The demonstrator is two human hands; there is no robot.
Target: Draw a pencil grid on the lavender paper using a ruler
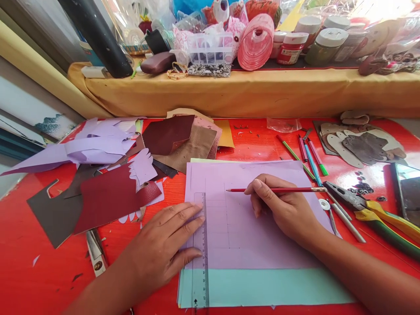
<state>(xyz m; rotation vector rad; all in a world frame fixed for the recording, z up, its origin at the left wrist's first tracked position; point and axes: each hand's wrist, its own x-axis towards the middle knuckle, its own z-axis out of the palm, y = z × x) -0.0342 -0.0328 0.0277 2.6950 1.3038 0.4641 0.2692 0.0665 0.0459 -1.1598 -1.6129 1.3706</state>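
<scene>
Lilac paper [269,249] lies in front of me over a mint-green sheet [262,286], with thin pencil lines drawn on its left half. My left hand [172,240] is spread on the paper's left side, its fingertips resting on a clear plastic ruler [201,284] that runs up and down the sheet. In my right hand [282,208] is a red pencil [295,190], pinched between thumb and fingers. It lies nearly level, its tip pointing left beside a drawn vertical line, right of the ruler. Whether the tip touches the paper I cannot tell.
Leather pieces [108,197] and lilac scraps [95,148] lie left, above scissors [96,253]. On the right are felt-tip pens [314,162], pliers [370,210], a phone [407,188] and cut leather shapes [364,142]. A cloth-covered ledge [229,94] holds jars [292,48] and a basket [210,48].
</scene>
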